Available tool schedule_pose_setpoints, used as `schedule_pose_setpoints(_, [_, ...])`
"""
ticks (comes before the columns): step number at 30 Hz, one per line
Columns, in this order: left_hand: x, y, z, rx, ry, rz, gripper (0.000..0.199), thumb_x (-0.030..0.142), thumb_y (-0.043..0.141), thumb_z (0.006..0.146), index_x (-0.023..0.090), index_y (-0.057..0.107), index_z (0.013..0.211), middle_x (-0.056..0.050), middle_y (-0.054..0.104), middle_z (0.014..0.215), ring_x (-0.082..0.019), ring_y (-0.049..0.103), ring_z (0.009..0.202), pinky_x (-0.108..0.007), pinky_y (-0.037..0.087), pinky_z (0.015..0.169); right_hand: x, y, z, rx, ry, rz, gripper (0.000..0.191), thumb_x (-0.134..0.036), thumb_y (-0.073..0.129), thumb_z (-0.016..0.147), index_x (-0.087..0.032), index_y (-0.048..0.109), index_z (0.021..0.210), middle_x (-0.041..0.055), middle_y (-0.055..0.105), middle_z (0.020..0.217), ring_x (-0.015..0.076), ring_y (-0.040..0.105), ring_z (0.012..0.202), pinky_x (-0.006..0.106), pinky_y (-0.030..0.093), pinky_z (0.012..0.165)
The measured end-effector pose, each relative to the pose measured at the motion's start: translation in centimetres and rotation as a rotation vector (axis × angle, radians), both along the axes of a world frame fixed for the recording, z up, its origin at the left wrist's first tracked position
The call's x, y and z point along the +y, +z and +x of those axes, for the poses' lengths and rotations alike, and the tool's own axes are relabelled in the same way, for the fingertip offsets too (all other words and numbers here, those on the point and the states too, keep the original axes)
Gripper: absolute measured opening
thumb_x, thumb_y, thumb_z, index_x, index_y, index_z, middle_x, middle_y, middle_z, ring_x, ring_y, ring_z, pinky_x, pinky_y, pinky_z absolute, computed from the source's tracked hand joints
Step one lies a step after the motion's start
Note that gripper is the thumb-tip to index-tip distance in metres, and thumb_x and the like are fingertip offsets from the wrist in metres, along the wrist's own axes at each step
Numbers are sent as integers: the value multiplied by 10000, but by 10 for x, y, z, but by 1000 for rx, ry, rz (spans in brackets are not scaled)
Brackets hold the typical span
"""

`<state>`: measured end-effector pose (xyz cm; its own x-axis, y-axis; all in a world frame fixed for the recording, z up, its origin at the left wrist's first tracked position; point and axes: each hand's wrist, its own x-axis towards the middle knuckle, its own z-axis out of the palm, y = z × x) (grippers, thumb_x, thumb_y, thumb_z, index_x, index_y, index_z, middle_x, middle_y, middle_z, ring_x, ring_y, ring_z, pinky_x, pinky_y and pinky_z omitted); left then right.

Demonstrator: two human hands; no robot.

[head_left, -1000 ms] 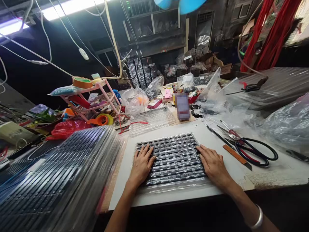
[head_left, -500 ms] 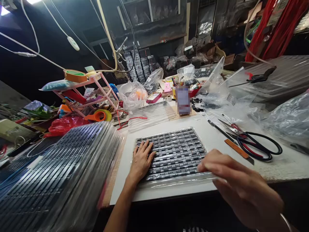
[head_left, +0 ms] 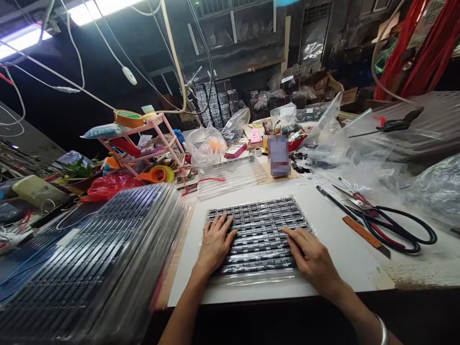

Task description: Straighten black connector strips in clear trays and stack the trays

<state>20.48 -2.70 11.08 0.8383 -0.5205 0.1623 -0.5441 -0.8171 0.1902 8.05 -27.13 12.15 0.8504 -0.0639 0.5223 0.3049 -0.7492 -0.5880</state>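
A clear plastic tray point(head_left: 264, 219) holding rows of dark strips with pale markings lies flat on the white work surface in front of me. My left hand point(head_left: 215, 242) rests on its left side, palm down with the fingers spread. Over the right side, my right hand point(head_left: 311, 256) reaches in with its index finger stretched out, the tip touching the strips near the middle. Its thumb sits lower, by the tray's right part, and the other fingers are partly hidden. Neither hand appears to hold anything.
At left rises a tall stack of filled trays point(head_left: 118, 239). Clear trays point(head_left: 233, 177) lie behind the work. Scissors point(head_left: 373, 211), a black pen point(head_left: 332, 199) and an orange-handled cutter point(head_left: 362, 232) lie at right. A pink rack point(head_left: 143, 143) and plastic bags point(head_left: 354, 167) crowd the back.
My right hand has moved left and away from me, from the front right onto the strips. My left hand stays on the tray. The camera view has shifted slightly.
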Motion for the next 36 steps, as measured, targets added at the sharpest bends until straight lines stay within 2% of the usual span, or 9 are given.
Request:
schedule_pose_setpoints(5, [0, -1, 0, -28, 1, -9, 448, 420, 368, 942, 243, 471, 1340, -58, 414, 1447, -258, 347, 1350, -502, 294, 1087, 2, -13, 1, 2, -9, -92, 259, -201, 384, 966, -155, 562, 1149, 71, 588, 893, 195, 557, 821, 360, 495, 730])
schedule_pose_setpoints(9, [0, -1, 0, -31, -4, -11, 441, 407, 382, 940, 242, 474, 1338, -63, 418, 1443, -262, 343, 1352, -506, 298, 1083, -1, -5, 5, 40, 12, -83, 266, -220, 366, 963, -158, 596, 1084, 81, 594, 898, 203, 566, 839, 359, 496, 745])
schedule_pose_setpoints(14, [-3, -1, 1, -6, 1, -21, 438, 394, 389, 938, 224, 486, 1330, -70, 408, 1449, -274, 333, 1356, -518, 277, 1090, -3, 48, 9, 120, 63, 52, 429, -279, 387, 950, -134, 422, 1352, -10, 542, 666, 141, 511, 549, 264, 456, 514])
schedule_pose_setpoints(17, [-1, 5, 4, 73, 10, -69, 433, 386, 419, 924, 224, 500, 1318, -69, 399, 1455, -272, 308, 1371, -527, 242, 1109, -2, 82, 4, -42, 51, 118, 447, -279, 411, 953, -164, 387, 1384, -28, 514, 668, 110, 479, 534, 231, 449, 539])
schedule_pose_setpoints(19, [6, 13, 7, 186, -23, -142, 444, 387, 432, 914, 218, 499, 1319, -77, 376, 1469, -247, 305, 1375, -495, 239, 1125, -6, 86, 4, -72, 37, 111, 384, -269, 414, 954, -183, 464, 1325, -3, 571, 756, 117, 538, 634, 236, 477, 633])
schedule_pose_setpoints(23, [33, 21, 8, 265, -29, -361, 509, 430, 404, 909, 169, 471, 1341, -100, 336, 1488, -191, 310, 1375, -396, 247, 1142, -32, 50, 17, 82, -114, 2, 329, -257, 378, 935, -132, 593, 1152, 95, 607, 968, 205, 575, 889, 333, 477, 809])
schedule_pose_setpoints(28, [55, -2, 1, 231, 135, -444, 502, 413, 389, 907, 172, 473, 1339, -90, 372, 1471, -196, 328, 1367, -401, 238, 1152, -51, -2, 25, 297, -301, -345, 393, -238, 372, 912, -168, 556, 1253, 129, 526, 1200, 288, 506, 999, 440, 441, 811])
schedule_pose_setpoints(31, [55, -15, -4, 248, 152, -458, 479, 396, 377, 916, 188, 476, 1337, -72, 308, 1505, -186, 301, 1380, -405, 215, 1164, -47, -11, 22, 330, -302, -456, 414, -231, 316, 932, -193, 544, 1276, 124, 487, 1279, 298, 489, 1028, 454, 429, 786])
schedule_pose_setpoints(36, [53, -16, -7, 191, 174, -456, 476, 417, 376, 916, 179, 513, 1305, -87, 392, 1458, -201, 359, 1349, -411, 256, 1153, -45, -11, 20, 342, -286, -400, 414, -243, 305, 947, -218, 523, 1299, 99, 515, 1284, 277, 472, 1096, 457, 408, 832])
